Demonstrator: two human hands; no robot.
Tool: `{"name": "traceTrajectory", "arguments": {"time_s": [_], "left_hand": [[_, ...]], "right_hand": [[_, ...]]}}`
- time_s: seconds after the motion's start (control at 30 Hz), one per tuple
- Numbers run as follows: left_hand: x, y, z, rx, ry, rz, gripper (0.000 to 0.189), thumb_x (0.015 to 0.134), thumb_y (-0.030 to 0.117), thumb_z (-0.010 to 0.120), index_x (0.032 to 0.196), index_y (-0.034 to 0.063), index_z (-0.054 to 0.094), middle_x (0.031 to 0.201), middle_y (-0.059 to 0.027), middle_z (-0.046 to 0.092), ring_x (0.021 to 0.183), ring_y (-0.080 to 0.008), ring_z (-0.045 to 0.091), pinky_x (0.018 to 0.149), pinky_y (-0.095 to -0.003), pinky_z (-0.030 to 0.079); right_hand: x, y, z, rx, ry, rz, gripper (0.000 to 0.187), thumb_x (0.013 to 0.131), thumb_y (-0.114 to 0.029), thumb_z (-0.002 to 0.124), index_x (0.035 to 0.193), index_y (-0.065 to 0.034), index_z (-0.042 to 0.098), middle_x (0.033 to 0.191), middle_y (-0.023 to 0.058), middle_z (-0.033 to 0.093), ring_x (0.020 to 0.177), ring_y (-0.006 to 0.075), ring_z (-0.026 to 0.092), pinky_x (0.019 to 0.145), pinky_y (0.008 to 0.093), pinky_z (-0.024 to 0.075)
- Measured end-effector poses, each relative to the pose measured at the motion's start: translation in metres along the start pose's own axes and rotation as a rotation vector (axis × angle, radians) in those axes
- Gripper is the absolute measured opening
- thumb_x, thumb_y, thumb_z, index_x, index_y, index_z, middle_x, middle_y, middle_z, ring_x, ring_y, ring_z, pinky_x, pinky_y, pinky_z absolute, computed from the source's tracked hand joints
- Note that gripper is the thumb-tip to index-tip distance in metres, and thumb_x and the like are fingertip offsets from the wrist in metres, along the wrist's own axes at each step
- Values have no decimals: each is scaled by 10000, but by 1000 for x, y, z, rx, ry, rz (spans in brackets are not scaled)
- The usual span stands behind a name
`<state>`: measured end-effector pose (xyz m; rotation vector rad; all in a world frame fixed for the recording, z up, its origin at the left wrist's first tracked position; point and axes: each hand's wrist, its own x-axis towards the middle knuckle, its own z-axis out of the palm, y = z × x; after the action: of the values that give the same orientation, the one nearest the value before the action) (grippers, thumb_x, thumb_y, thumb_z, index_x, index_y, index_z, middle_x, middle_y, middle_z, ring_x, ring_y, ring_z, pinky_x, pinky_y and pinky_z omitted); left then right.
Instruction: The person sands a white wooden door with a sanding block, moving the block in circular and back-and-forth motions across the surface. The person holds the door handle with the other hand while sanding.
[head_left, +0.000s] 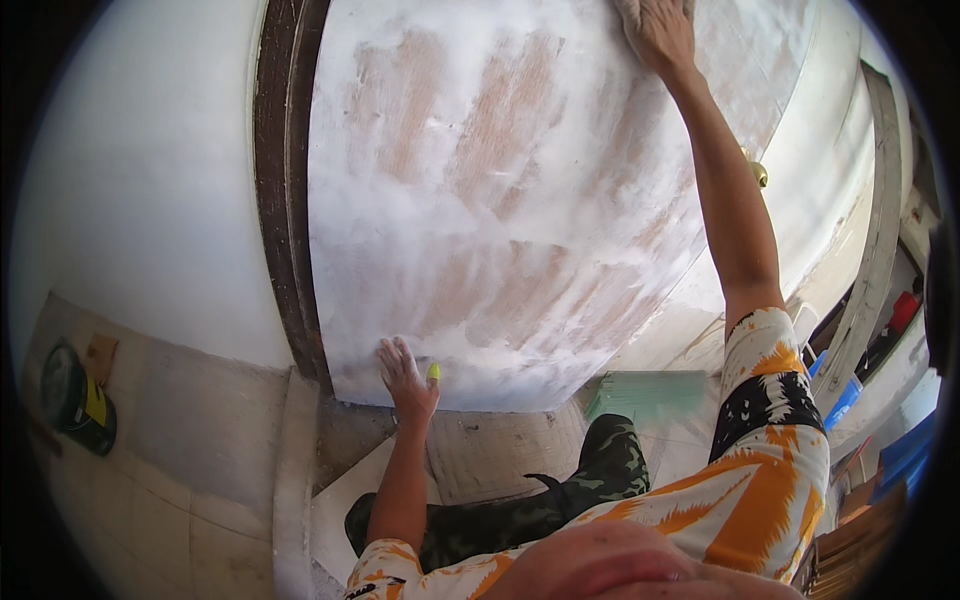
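A door panel (517, 217) stands before me, coated in patchy white powder or filler with brown wood showing through in streaks. My left hand (409, 382) lies against its lower left part, fingers spread and dusted white, holding nothing. A yellow-green cover (433, 372) sits on that thumb. High on the same panel, my right hand (660, 37) presses on the surface with the arm stretched out. Its fingertips run past the top of the picture, so whatever may be under them is hidden. A brass-coloured door knob (760, 175) shows beside my right forearm.
Dark wooden door frame (289, 187) borders the panel on the left. A dark green bucket (75, 405) stands on the floor at far left. Greenish translucent sheets (652, 394) lie near my knee. At right are a long pale board (862, 285) and blue items (844, 405).
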<state>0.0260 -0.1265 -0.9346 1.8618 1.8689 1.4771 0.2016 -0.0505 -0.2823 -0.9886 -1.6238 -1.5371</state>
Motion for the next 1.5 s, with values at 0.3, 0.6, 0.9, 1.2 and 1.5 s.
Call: {"name": "traceTrajectory", "arguments": {"time_s": [0.3,0.6,0.9,1.2,1.5], "left_hand": [[-1,3,0,-16,-45,-57,981,871,303,710,1619,81,115,1664,-232,105,1516,-465,142,1172,-597,228],[8,-1,-11,-7,-58,-60,995,863,277,721,1618,76,105,1666,-235,84,1524,-444,132,1168,-577,253],[9,-4,-13,-35,-38,-51,990,863,255,716,1614,58,102,1662,-246,82,1523,-445,135,1167,-571,258],[1,-13,-11,-26,-53,-35,988,857,211,705,1618,74,91,1667,-233,77,1526,-442,121,1173,-578,246],[6,-2,-8,-45,-47,-37,982,861,196,710,1617,73,96,1664,-238,81,1521,-447,138,1159,-568,275]], "right_hand": [[-56,20,29,-6,113,-269,796,963,-748,195,1591,-263,267,1644,37,281,1544,261,150,1260,514,83],[-128,15,24,-3,-24,-277,856,946,-767,222,1617,-239,170,1681,57,162,1549,288,125,1253,529,94],[-148,22,24,35,-26,-158,860,973,-728,255,1618,-165,165,1681,93,150,1550,343,80,1237,563,64],[-202,-16,23,104,-115,-301,814,976,-724,246,1623,-244,134,1681,39,170,1555,297,91,1248,538,42],[-217,-51,36,177,-84,-118,810,980,-722,243,1615,-223,187,1684,52,156,1555,306,62,1244,556,11]]}}
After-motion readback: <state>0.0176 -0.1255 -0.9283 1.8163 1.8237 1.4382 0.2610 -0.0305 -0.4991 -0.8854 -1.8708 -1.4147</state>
